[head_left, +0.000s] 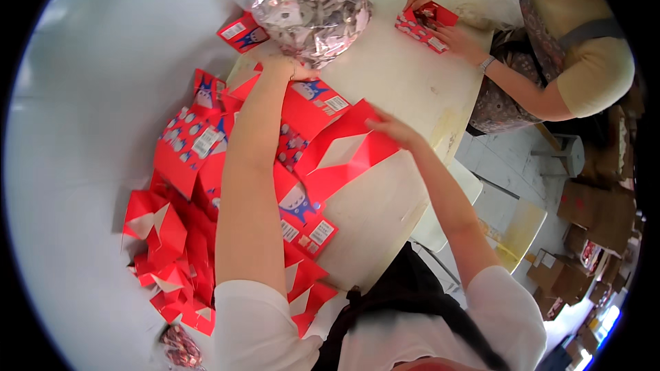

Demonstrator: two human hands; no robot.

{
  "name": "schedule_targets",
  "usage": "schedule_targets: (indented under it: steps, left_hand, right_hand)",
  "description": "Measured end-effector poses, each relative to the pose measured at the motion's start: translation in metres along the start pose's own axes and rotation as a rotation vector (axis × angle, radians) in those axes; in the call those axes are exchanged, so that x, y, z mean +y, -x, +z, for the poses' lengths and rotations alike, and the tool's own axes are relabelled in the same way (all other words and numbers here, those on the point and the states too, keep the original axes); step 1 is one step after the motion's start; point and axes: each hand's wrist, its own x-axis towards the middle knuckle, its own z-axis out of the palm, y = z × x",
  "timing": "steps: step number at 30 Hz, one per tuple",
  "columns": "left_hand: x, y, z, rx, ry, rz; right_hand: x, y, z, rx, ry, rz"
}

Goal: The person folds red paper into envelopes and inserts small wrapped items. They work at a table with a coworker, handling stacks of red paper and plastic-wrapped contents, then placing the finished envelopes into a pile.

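A red paper box (pixel 357 154) stands open in front of me, its pale inside showing. My right hand (pixel 397 130) grips its right-hand edge, fingertips over the red flap. Farther off, my left hand (pixel 283 69) reaches to the base of a clear plastic bag (pixel 313 17) full of small pale, shiny pieces. It lies by the top of another red box (pixel 313 99) with a blue cartoon figure and white label. Its fingers are blurred and partly hidden, so their grip cannot be made out. More red boxes (pixel 189 141), some flat and some opened, heap up around and under my left forearm.
Across the pale table (pixel 440 93), a co-worker handles a red patterned box (pixel 426 24) with both hands. A single red box (pixel 244 32) lies left of the bag. A small packet (pixel 181 347) sits at the lower left. A stool (pixel 567 154) and cardboard cartons (pixel 598 213) stand at right.
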Motion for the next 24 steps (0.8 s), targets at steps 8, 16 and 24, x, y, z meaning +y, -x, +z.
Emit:
schedule_targets:
  steps: [8,16,24]
  left_hand:
    - [-0.024,0.009,0.1,-0.137,0.006,0.01]
    - [-0.072,0.07,0.192,-0.202,-0.145,0.097]
    - [-0.104,0.105,0.254,-0.181,-0.142,0.149]
  right_hand:
    - [0.008,0.007,0.099,-0.07,0.133,-0.113]
    - [0.072,0.038,0.198,-0.286,0.16,0.151]
    - [-0.011,-0.056,0.162,-0.974,0.463,0.273]
